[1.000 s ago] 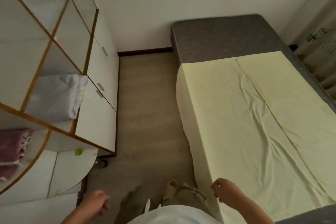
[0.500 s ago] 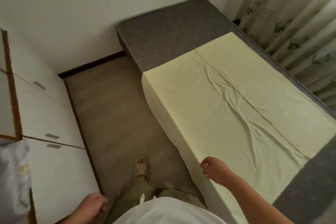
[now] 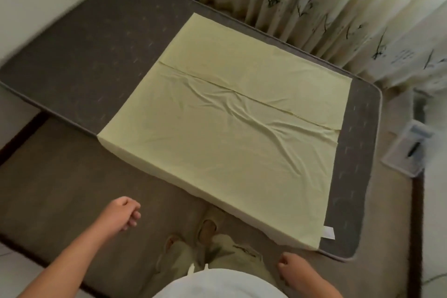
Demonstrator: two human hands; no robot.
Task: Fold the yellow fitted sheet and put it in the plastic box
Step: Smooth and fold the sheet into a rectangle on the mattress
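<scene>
Right grip (image 3: 292, 266) has been withdrawn from the yellow fitted sheet (image 3: 229, 140); it and left grip (image 3: 123, 213) are loosely curled, empty. Light, limp cloth is judged best pinched at corners.

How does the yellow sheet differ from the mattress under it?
Colour: the sheet is pale yellow; the mattress is dark grey-brown with a faint pattern. Surface: the sheet is creased; the mattress looks smooth. Extent: the sheet covers only the middle stretch and hangs over the near side; the mattress shows bare at both ends. Both are rectangular and lie flat.
</scene>
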